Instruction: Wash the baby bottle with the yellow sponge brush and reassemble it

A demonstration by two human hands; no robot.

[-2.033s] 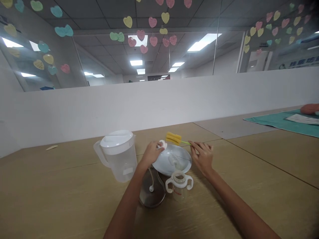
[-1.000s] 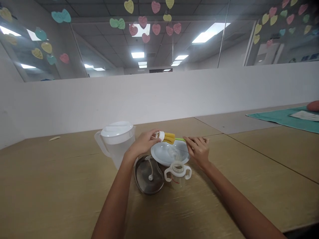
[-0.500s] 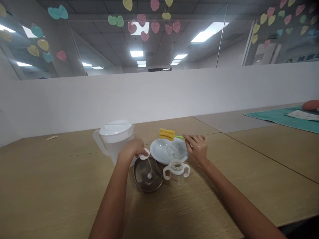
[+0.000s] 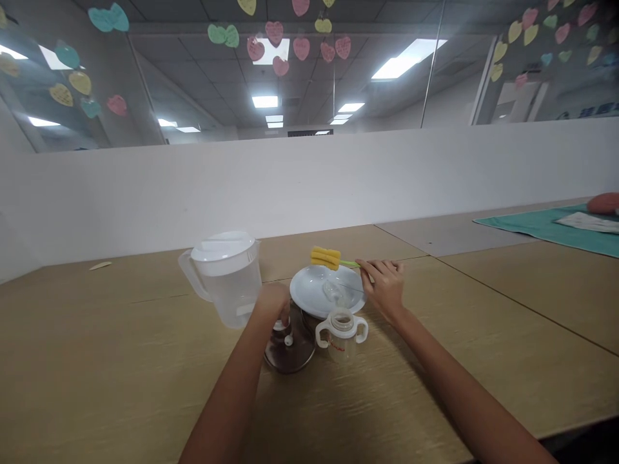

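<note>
My left hand (image 4: 275, 303) is closed on a white bottle cap (image 4: 280, 325), mostly hidden under the fingers, down in a dark metal tray (image 4: 290, 354). A small weighted straw end (image 4: 289, 340) shows beside it. Between the fingers of my right hand (image 4: 384, 283) is the green handle of a yellow sponge brush (image 4: 325, 258), whose head hangs over the rear of a white bowl (image 4: 304, 290). Something clear (image 4: 333, 291) lies in the bowl. A clear bottle with two white handles (image 4: 342, 335) stands uncapped in front of the bowl.
A lidded translucent pitcher (image 4: 227, 277) stands behind my left hand. At the far left lies a small flat tan piece (image 4: 100, 265). On the right, a teal cloth (image 4: 541, 227) bears a white cloth (image 4: 587, 223) and a reddish object (image 4: 603, 203).
My left hand has moved right and down with the white cap, lowering it into the metal tray. My right hand and the brush have barely moved.
</note>
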